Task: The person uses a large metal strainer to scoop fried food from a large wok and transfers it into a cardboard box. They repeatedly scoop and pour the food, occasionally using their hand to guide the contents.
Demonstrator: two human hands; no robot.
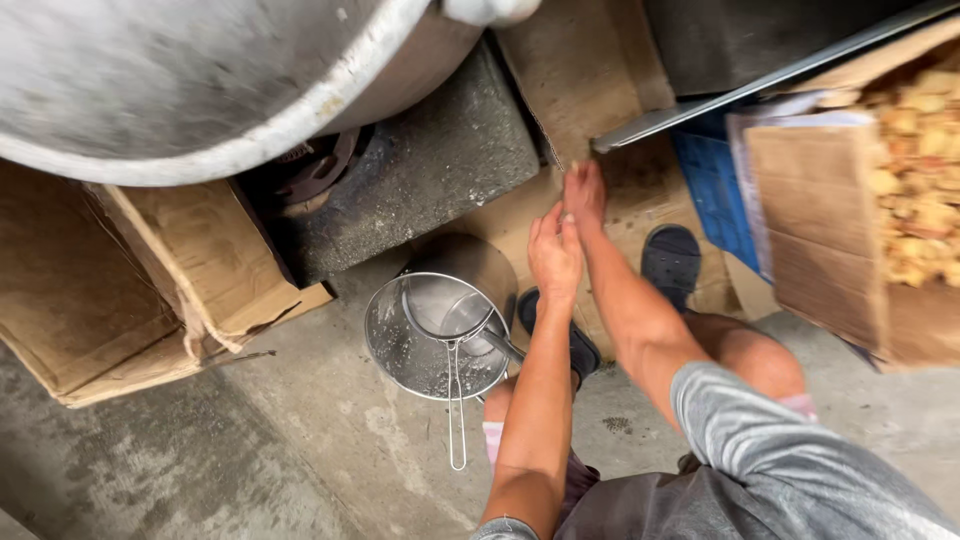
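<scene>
Cardboard, flattened and brown, covers the floor where the right hand (pixel 585 195) comes down. Its fingers are stretched long and their tips meet the cardboard sheet (pixel 610 190) just short of the end of a grey metal strip (pixel 760 85). Whether those fingertips pinch something or only press on the sheet cannot be told from this angle. The left hand (pixel 553 255) sits just behind it, against the right wrist, fingers loosely curled and grasping nothing.

The step in hand looks like a reach to the sheet at the strip's end, with contact made and nothing lifted. Any pull or lift from here would call for a firm pinch on the sheet's edge, and for the left hand to come off the wrist if it is to help.

Behind the left hand and to its left stands a round steel pot (pixel 400 350), a wire skimmer (pixel 450 330) lying across its mouth with the handle pointing back toward the person. Further left is a cardboard box (pixel 150 290), and beyond it a wide metal basin (pixel 200 80) on a rough concrete block (pixel 420 170). To the right of the right hand are a dark sandal (pixel 670 260), a blue crate (pixel 715 190) and an open carton of yellowish pieces (pixel 920 170).
</scene>
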